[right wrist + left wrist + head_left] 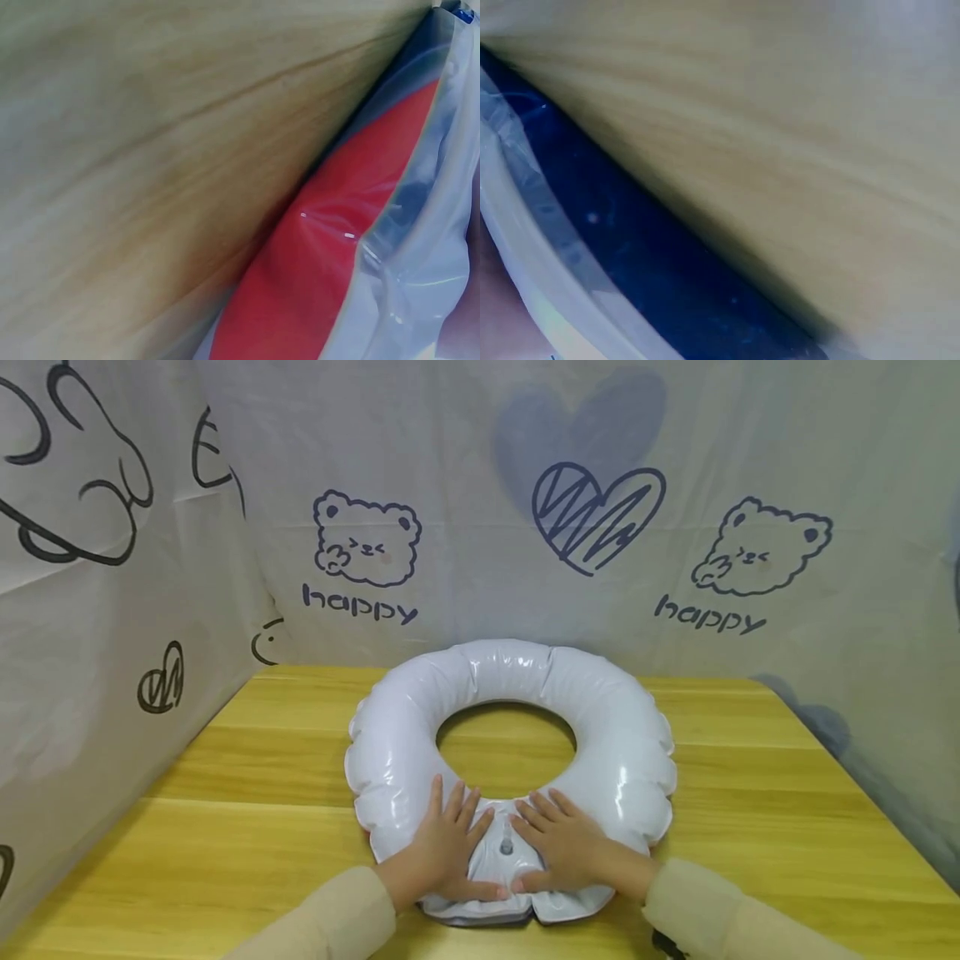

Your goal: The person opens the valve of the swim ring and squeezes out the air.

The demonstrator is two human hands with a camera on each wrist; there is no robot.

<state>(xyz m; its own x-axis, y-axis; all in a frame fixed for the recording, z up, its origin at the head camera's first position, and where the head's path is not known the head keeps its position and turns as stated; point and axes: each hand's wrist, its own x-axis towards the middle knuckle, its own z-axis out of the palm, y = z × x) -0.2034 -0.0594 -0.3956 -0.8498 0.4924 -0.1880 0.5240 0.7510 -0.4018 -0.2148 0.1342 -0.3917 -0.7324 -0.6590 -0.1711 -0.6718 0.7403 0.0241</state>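
Observation:
A white inflatable swim ring (626, 752) lies flat on the wooden table in the head view, puffed up at the back and sides and slacker at the front. My left hand (450, 847) rests on its front left part, fingers spread and straight. On the front right part lies my right hand (566, 847), also with fingers extended. Between the hands sits a small clear valve (506, 845). The thumbs almost meet near the front edge. In the wrist views the ring's underside shows dark blue (652, 255) on the left and red (322, 232) on the right.
The wooden table (750, 793) extends around the ring on all sides. Behind it hangs a pale cloth (465, 552) printed with bears, hearts and the word "happy". Cloth also hangs along the left and right sides. A small dark object (666, 945) shows under the right sleeve.

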